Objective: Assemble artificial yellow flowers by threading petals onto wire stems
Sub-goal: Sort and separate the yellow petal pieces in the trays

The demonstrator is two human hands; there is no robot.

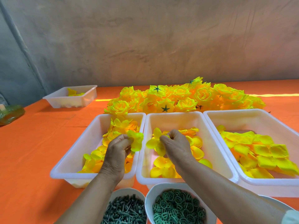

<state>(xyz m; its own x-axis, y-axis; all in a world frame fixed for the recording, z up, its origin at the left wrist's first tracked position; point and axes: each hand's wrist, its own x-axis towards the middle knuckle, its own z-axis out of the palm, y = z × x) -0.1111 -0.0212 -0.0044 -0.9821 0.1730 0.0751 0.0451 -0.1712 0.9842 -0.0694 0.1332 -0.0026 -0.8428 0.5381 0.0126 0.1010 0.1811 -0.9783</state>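
My left hand (119, 148) pinches a yellow petal piece (136, 140) above the right rim of the left white tray (68, 157), which holds loose yellow petals. My right hand (175, 147) reaches into the middle white tray (210, 152) and pinches a yellow petal layer (156, 143) there. A third tray (229, 151) on the right holds flatter yellow petals (262, 152). A pile of finished yellow flowers (182, 98) lies behind the trays. No wire stem shows in either hand.
Two white bowls stand at the near edge: one with dark green stem pegs (124, 210), one with green ring discs (178, 207). A small white tray (72, 98) sits far left on the orange tablecloth (32, 151). A green plastic bag (9, 114) lies at the left edge.
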